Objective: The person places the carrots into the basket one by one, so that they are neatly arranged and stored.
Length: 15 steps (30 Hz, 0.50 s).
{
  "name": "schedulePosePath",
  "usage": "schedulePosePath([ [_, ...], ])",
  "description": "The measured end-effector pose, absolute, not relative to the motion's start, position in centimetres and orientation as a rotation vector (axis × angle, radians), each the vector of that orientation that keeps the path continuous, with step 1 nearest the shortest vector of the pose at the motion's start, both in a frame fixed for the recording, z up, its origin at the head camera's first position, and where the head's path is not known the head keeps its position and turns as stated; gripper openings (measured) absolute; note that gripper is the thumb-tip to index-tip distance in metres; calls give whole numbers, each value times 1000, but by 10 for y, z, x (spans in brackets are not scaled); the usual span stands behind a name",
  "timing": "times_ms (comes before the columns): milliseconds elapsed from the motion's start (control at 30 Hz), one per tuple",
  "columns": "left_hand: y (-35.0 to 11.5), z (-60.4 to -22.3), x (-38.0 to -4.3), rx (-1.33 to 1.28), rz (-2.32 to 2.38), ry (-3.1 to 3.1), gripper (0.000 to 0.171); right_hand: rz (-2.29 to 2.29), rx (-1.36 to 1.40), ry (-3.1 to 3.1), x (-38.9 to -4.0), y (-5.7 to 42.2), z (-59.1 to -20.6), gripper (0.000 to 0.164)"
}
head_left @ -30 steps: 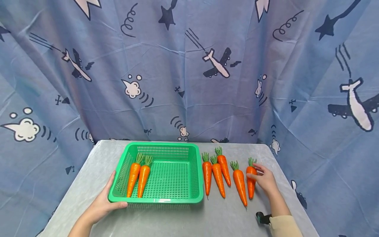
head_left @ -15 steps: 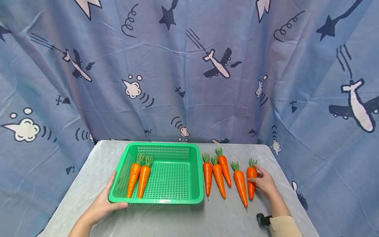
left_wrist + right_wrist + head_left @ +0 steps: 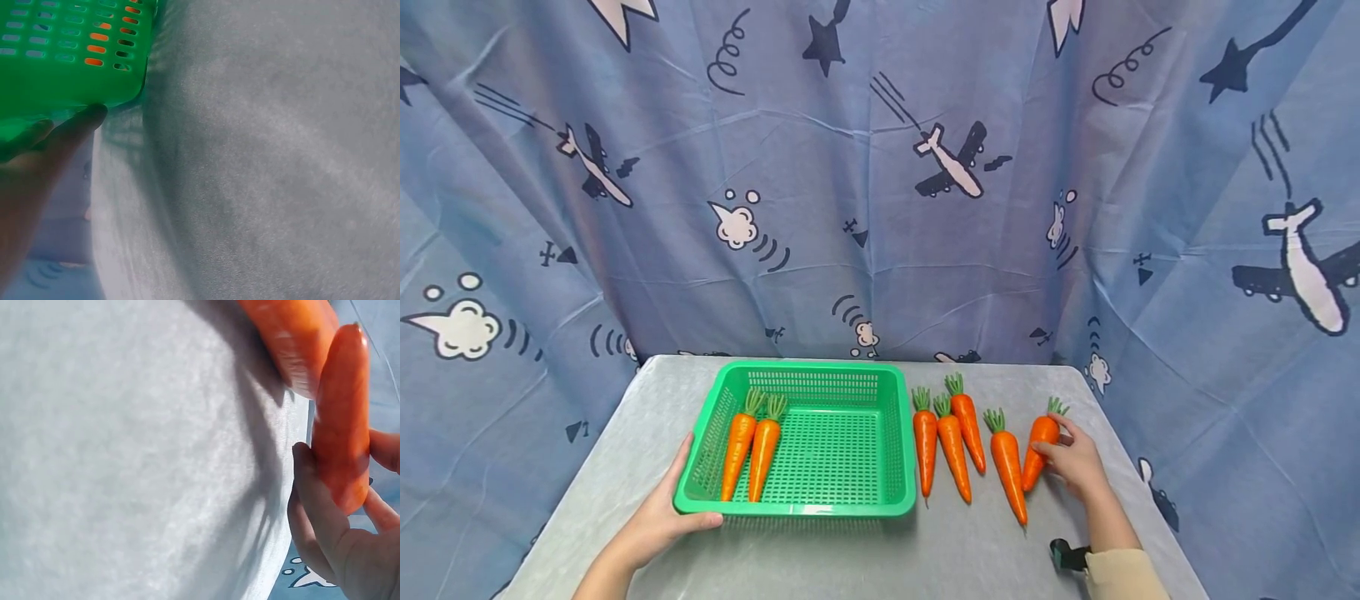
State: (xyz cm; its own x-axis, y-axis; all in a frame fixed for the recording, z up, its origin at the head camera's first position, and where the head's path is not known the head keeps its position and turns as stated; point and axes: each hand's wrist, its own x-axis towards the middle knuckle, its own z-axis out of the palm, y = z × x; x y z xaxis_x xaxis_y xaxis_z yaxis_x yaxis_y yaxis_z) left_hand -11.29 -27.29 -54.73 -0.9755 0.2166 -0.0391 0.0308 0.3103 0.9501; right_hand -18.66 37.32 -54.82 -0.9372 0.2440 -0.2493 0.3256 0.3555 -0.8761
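A green plastic basket [image 3: 797, 507] stands on the table's left half, with two carrots side by side in its left part, the outer carrot [image 3: 739, 450] and the inner carrot [image 3: 764, 450]. My left hand [image 3: 651, 521] holds the basket's front left corner, thumb along the front and fingers at the left side. At the far right, my right hand [image 3: 1078, 462] pinches an orange carrot [image 3: 1041, 437] between thumb and fingers near its leafy end. That carrot is tilted, its tip toward me, as the right wrist view also shows with the carrot [image 3: 342, 419] above the tabletop.
Between basket and right hand lie several more carrots, among them the nearest carrot [image 3: 1008, 471] and one beside the basket wall, a slim carrot [image 3: 925, 446]. A grey cloth covers the table [image 3: 850, 567]. Behind hangs a blue printed curtain [image 3: 820, 250].
My right fingers have closed around the rightmost carrot, which is now tilted, its leafy end shifted right. The left hand and basket have stayed in place.
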Motion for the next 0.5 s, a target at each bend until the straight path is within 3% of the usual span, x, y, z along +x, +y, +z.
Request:
schedulePosePath([
  [500,-273,-545,-111,208,1726,2408,126,-1788,471,2516,-190,350,-517,79],
])
